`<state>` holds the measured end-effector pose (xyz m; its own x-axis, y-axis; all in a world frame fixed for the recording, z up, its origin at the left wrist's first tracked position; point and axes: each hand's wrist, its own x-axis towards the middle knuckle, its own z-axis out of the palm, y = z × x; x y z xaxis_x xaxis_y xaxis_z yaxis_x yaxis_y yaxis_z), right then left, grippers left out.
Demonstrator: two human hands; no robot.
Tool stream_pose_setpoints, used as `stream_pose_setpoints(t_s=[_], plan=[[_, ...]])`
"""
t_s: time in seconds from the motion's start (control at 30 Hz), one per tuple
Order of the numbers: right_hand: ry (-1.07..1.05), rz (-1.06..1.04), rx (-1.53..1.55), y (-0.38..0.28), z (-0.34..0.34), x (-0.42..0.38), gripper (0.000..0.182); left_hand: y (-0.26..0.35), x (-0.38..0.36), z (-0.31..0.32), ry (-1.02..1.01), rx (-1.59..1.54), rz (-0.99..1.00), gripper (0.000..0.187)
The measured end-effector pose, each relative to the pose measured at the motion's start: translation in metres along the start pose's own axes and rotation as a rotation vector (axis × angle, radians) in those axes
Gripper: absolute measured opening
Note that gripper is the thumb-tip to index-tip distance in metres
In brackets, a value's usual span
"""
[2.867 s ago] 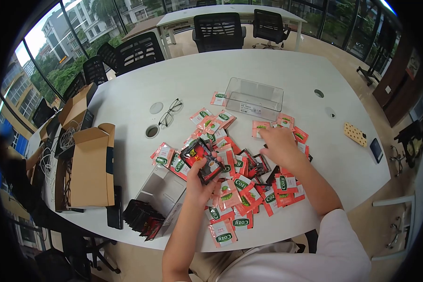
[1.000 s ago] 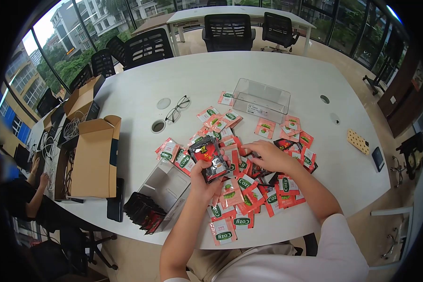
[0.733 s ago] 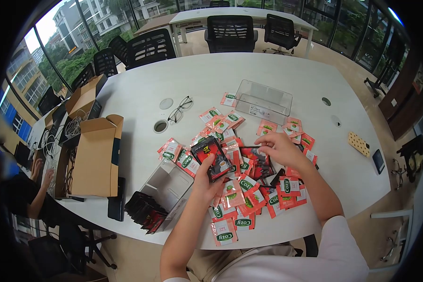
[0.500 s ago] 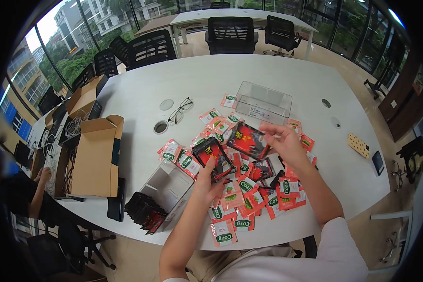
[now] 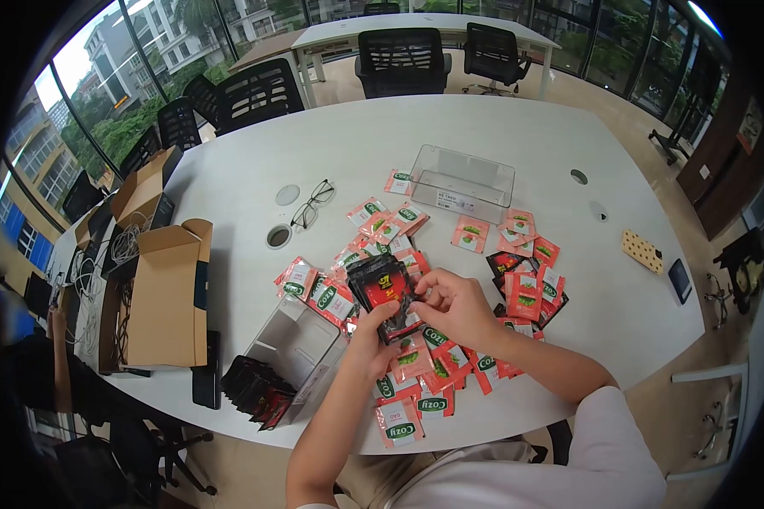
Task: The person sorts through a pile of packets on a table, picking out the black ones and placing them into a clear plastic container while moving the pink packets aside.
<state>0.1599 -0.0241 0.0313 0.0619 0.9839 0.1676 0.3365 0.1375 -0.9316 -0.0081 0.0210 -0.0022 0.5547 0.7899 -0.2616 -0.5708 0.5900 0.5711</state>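
Carton (image 5: 174, 297) is standing open at the left of the table (image 5: 569, 365), with pale cables (image 5: 127, 246) lying beside it. Nearer you, a clear bin (image 5: 301, 335) is resting tilted, and a row of dark packets (image 5: 259, 392) is filling its near end. Glasses (image 5: 312, 205) are lying unfolded beyond the bin.

Your left hand (image 5: 372, 343) is holding a stack of black packets (image 5: 378, 284) above the pile; its thumb is pressing on the top face and its fingers are closing underneath. Your right hand (image 5: 460, 314) is meeting the stack's right edge, fingers curling and fingertips nearly together; whether they are gripping a packet, you cannot tell.

Red packets (image 5: 433, 403) are spreading loosely under and around both hands, several overlapping. An empty-looking tray (image 5: 463, 182) is sitting past them, touching a red packet at its left. More dark packets (image 5: 505, 263) are showing among the red ones right of your right hand. Farther right, a spotted case (image 5: 643, 252) is lying just beside a phone (image 5: 680, 281).
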Motion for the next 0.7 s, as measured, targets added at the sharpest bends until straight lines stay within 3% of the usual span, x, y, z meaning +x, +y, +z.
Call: stream_pose_setpoints(t_s=[0.13, 0.23, 0.33, 0.37, 0.5, 0.7], plan=[[-0.021, -0.096, -0.186, 0.001, -0.002, 0.0, 0.021, 0.0, 0.001, -0.007, 0.082, 0.086, -0.053, 0.036], [-0.06, -0.169, -0.445, -0.013, -0.009, -0.004, 0.041, 0.004, 0.003, -0.003, 0.096, 0.154, -0.098, 0.036], [-0.018, -0.457, -0.578, -0.024, -0.009, -0.002, 0.067, 0.001, 0.002, 0.003, 0.086, 0.243, -0.125, 0.043], [-0.18, -0.427, -0.519, -0.014, -0.008, -0.002, 0.095, -0.002, 0.004, 0.001, 0.069, 0.249, -0.126, 0.045], [-0.318, -0.514, -0.651, -0.003, 0.002, -0.007, 0.113, -0.002, -0.005, 0.016, 0.087, 0.314, -0.137, 0.054], [-0.255, -0.499, -0.807, -0.006, -0.001, -0.004, 0.116, 0.0, -0.006, 0.012, -0.09, 0.475, -0.119, 0.061]])
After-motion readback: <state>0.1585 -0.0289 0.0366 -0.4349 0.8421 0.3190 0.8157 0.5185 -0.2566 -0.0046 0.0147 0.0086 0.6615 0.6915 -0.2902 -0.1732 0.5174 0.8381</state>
